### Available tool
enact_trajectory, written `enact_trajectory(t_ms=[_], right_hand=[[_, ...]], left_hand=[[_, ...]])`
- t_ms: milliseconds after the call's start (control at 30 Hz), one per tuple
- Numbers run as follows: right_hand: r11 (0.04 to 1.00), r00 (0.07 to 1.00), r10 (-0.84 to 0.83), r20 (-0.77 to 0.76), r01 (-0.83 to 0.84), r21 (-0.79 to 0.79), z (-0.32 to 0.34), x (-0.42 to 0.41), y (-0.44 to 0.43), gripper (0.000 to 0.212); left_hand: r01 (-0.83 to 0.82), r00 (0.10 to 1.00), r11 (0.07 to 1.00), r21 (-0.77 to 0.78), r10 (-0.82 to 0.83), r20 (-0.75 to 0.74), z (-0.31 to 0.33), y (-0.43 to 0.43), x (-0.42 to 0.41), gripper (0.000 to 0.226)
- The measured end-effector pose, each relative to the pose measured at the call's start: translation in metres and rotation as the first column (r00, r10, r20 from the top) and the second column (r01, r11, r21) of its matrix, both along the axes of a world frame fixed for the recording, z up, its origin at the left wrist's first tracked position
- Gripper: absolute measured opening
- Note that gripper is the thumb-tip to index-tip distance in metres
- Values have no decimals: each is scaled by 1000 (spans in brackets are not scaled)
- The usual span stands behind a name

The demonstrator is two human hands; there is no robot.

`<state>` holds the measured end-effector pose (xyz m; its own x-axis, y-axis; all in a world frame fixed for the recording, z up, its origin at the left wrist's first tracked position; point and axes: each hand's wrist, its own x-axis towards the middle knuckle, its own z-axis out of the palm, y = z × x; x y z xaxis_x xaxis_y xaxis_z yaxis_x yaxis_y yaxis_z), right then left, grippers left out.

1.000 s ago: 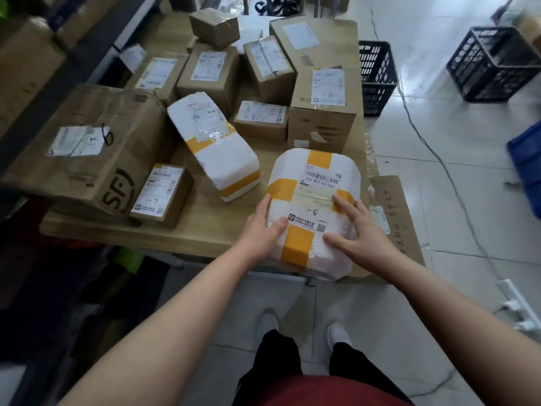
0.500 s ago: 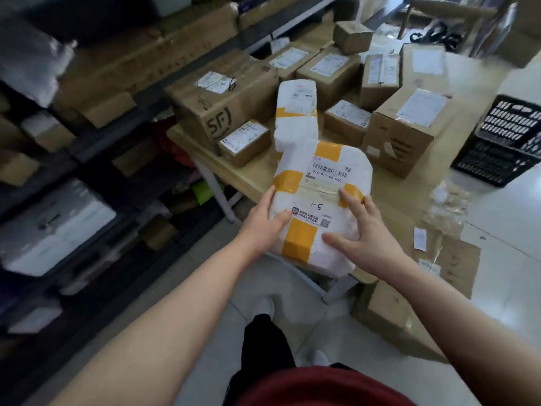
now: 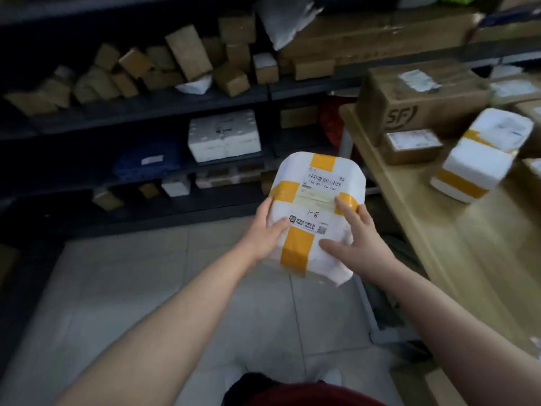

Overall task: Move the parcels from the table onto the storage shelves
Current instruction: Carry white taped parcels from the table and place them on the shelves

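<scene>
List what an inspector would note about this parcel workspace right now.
Surface: wooden table at right, carrying parcels.
Job's things: taped white parcel held over the floor; second taped parcel and SF carton on the table.
Clutter: small brown boxes jumbled on an upper shelf; white foam box below.
Grippers: left hand and right hand hold the parcel's sides.
Cables: nothing seen.
Surroundings: dark storage shelves, tiled floor.

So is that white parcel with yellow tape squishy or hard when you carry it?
Probably firm inside: the white parcel holds its blocky shape between the left hand and right hand. Its wrap looks soft, since a loose corner droops. Likely not too heavy, as the fingers look relaxed.
</scene>
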<state>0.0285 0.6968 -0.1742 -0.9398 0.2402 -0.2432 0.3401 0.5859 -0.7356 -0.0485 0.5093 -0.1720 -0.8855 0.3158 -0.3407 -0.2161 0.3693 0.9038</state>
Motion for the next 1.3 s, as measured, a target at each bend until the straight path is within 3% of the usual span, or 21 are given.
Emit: enact_trajectory(t_ms=[300,633,933,1300], right_hand=[[905,904,426,34,-426,-1,3,-85,-202,91],[727,727,686,33,-684,-60,-10,-131,-437,92],[486,479,872,96,-871,-67,-18,-190,-564,92],[132,129,991,35,-986,-107,10,-278,-705,89]], left_hand=[[-428,903,903,-29,429,19,3,-219,12,64],[-689,723,722,-67,691,10,-3,-437,31,59],[-856,501,505,-108,863,60,-15,-532,24,63],[-984,168,169,-49,985,40,1,-605,-19,57]])
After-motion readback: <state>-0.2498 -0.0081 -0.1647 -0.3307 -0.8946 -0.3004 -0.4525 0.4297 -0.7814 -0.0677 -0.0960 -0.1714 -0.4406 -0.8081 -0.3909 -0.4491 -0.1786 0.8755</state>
